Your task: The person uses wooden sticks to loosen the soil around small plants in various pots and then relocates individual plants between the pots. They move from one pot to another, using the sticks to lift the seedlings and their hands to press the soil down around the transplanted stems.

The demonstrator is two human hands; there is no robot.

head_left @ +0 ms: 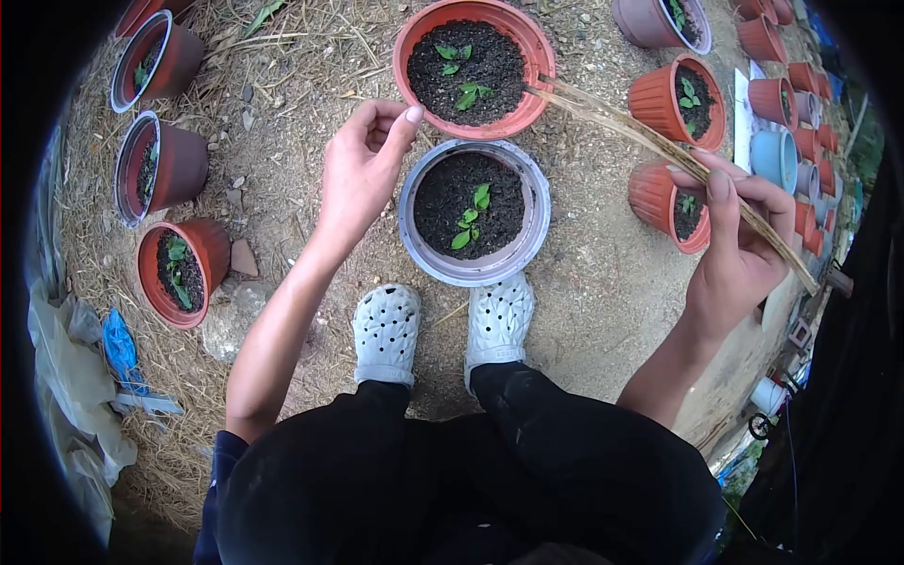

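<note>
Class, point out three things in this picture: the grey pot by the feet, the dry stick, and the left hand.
grey pot (537, 202), head view, right rim.
dry stick (621, 122), head view, mid-length.
left hand (358, 174), head view, back of hand.

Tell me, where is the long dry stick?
In the head view, the stick is on the right, held by the right hand, its tip resting on the orange pot's rim.
</note>
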